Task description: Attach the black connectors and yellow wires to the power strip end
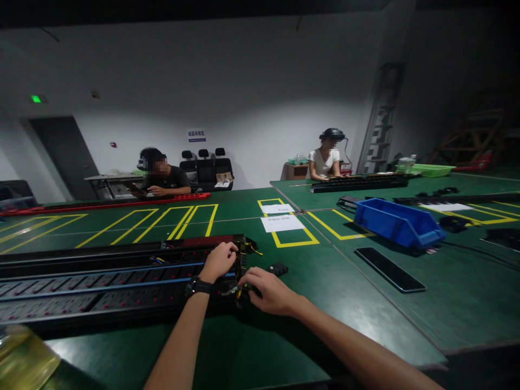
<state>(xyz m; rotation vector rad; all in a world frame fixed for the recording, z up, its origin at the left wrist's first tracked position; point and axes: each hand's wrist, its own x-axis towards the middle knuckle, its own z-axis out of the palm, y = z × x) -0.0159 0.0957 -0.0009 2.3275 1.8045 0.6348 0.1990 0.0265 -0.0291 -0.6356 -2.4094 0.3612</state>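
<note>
While both forearms reach in from the bottom edge, the left hand [219, 261] lies curled over the right end of a long black power strip [101, 287], its fingers bent down onto the top of the housing and touching it; a dark watch [197, 286] sits on that wrist. The right hand [268, 290] rests just at 3 o'clock of the left one, fingers drawn together at the strip's end where yellow wires [238, 292] poke out, though whether it actually pinches them I cannot tell. The strip runs from the hands toward 9 o'clock across the green table [244, 346], with blue stripes and rows of sockets along it. A small black part [278, 268] lies on the table near the right hand, at about 1 o'clock from it. Farther off toward 2 o'clock stand a blue bin [398, 222] and, nearer, a flat black bar [389, 269]. At 12 o'clock two white paper sheets [283, 222] lie inside yellow floor-style markings. Two other people sit at the far side of the tables, one at 11 o'clock behind a long red strip [122, 204], one at 1 o'clock behind another black strip [359, 182].
</note>
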